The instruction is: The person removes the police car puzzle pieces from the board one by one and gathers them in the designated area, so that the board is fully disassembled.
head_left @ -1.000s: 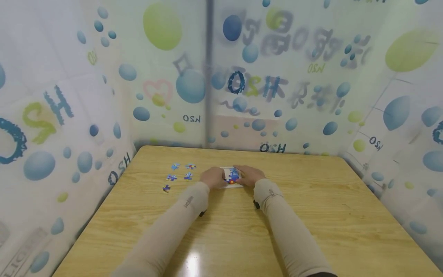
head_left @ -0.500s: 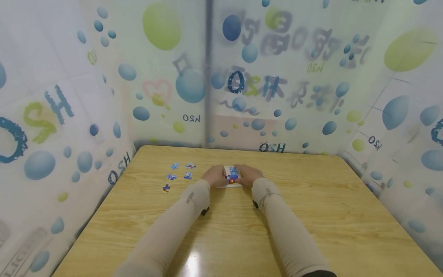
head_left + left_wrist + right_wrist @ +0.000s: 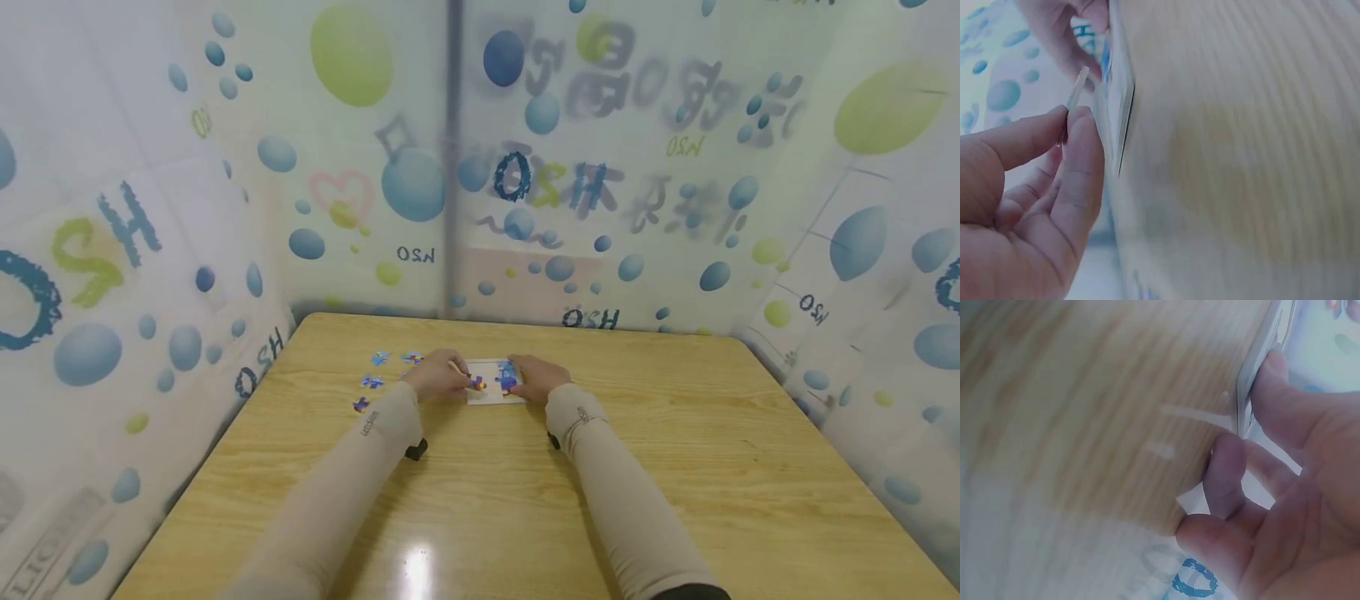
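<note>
My left hand (image 3: 437, 375) pinches a jigsaw piece (image 3: 477, 383) between thumb and fingertips, over the left part of a white puzzle board (image 3: 489, 368). In the left wrist view this piece (image 3: 1077, 90) is seen edge-on, tilted and apart from the board (image 3: 1124, 106). My right hand (image 3: 542, 379) holds the board's right side. Its thumb presses on top and its curled fingers lie at the edge (image 3: 1244, 394), as the right wrist view shows. Blue picture pieces (image 3: 507, 377) lie on the board's right part, partly covered by the right hand.
Loose jigsaw pieces lie on the wooden table (image 3: 675, 467) left of the board, among them a light blue one (image 3: 380, 357), a blue one (image 3: 371, 381) and a dark one (image 3: 361, 405). My left hand partly hides others. Patterned curtains (image 3: 360, 275) stand behind the table.
My left hand has moved left from the middle of the board, with a jigsaw piece in its fingers. More of the white board shows. The right hand has stayed at the right edge.
</note>
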Demonstrator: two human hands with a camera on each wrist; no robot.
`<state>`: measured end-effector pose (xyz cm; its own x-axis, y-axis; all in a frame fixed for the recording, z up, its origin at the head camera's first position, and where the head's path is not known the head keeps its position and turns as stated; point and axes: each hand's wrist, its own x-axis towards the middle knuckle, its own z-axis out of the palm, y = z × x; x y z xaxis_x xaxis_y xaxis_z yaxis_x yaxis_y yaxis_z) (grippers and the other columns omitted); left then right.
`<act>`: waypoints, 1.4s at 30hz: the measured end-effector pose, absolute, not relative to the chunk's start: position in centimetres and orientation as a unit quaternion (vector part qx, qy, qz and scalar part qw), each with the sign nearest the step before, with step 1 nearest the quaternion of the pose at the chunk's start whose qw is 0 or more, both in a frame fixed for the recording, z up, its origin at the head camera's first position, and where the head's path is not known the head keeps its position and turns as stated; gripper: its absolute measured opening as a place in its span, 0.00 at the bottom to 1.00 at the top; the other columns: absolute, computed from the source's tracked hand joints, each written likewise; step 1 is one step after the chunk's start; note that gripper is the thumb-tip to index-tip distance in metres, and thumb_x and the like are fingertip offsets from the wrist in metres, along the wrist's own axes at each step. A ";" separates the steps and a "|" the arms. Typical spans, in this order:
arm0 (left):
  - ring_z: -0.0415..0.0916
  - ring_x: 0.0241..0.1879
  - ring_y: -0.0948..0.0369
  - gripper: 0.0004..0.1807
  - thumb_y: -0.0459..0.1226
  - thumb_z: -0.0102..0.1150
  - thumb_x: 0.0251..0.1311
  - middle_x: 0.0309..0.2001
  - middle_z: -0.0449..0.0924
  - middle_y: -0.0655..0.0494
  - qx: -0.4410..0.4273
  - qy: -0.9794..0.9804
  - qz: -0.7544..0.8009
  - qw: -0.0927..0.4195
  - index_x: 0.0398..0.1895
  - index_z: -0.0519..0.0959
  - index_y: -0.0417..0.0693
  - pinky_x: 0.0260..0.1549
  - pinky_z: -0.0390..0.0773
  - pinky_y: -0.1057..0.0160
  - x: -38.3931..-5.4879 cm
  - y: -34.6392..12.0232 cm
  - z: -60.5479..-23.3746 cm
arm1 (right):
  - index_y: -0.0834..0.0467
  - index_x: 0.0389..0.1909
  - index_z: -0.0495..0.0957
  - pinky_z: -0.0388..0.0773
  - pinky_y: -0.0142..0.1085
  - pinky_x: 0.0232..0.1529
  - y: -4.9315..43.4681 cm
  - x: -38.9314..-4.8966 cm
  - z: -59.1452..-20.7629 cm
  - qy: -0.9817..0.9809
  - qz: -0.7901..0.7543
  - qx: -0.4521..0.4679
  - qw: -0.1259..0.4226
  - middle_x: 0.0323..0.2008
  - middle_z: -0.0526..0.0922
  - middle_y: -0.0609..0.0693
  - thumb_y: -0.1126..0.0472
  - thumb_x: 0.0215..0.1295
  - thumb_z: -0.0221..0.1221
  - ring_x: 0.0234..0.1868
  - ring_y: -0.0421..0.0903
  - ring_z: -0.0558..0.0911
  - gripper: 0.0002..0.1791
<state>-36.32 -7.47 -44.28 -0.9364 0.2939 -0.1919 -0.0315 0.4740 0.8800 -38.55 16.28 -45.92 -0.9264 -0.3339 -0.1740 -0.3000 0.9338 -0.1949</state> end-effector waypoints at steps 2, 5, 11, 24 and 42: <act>0.85 0.37 0.53 0.07 0.29 0.63 0.66 0.41 0.82 0.44 0.074 0.838 0.515 0.163 0.41 0.74 0.38 0.41 0.85 0.58 -36.0 -8.8 -43.7 | 0.48 0.80 0.55 0.63 0.52 0.72 16.3 -38.5 -45.9 0.978 -0.082 -0.163 0.101 0.77 0.62 0.52 0.46 0.73 0.60 0.76 0.53 0.62 0.40; 0.85 0.38 0.52 0.07 0.28 0.62 0.66 0.41 0.82 0.43 0.067 0.834 0.521 0.167 0.41 0.74 0.37 0.44 0.85 0.56 -35.6 -10.9 -43.1 | 0.49 0.80 0.55 0.62 0.52 0.72 16.3 -38.5 -45.9 0.978 -0.086 -0.165 0.099 0.76 0.62 0.53 0.47 0.72 0.60 0.76 0.53 0.62 0.40; 0.83 0.33 0.57 0.06 0.26 0.62 0.65 0.37 0.81 0.46 0.066 0.837 0.516 0.172 0.40 0.74 0.33 0.46 0.85 0.55 -34.7 -14.5 -42.7 | 0.50 0.80 0.56 0.61 0.52 0.73 16.4 -38.4 -46.0 0.977 -0.089 -0.165 0.098 0.76 0.62 0.53 0.48 0.72 0.61 0.76 0.54 0.62 0.40; 0.80 0.30 0.59 0.07 0.27 0.66 0.62 0.37 0.80 0.48 0.035 0.884 0.435 0.168 0.37 0.76 0.37 0.35 0.85 0.63 -32.6 -16.5 -43.6 | 0.49 0.80 0.56 0.63 0.53 0.72 16.4 -38.4 -45.8 0.977 -0.096 -0.160 0.100 0.76 0.63 0.54 0.47 0.72 0.61 0.75 0.54 0.63 0.40; 0.78 0.27 0.57 0.05 0.30 0.68 0.58 0.36 0.82 0.49 0.041 0.946 0.303 0.110 0.32 0.80 0.43 0.26 0.79 0.61 -32.7 -15.7 -43.6 | 0.51 0.79 0.57 0.65 0.53 0.71 16.3 -38.4 -46.1 0.978 -0.106 -0.151 0.093 0.75 0.64 0.54 0.48 0.71 0.63 0.75 0.55 0.64 0.41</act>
<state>-32.70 -15.72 -43.60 -0.9724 0.1450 -0.1828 0.0119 0.8131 0.5821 -38.42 16.26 -46.10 -0.9371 -0.3147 -0.1508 -0.2752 0.9321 -0.2355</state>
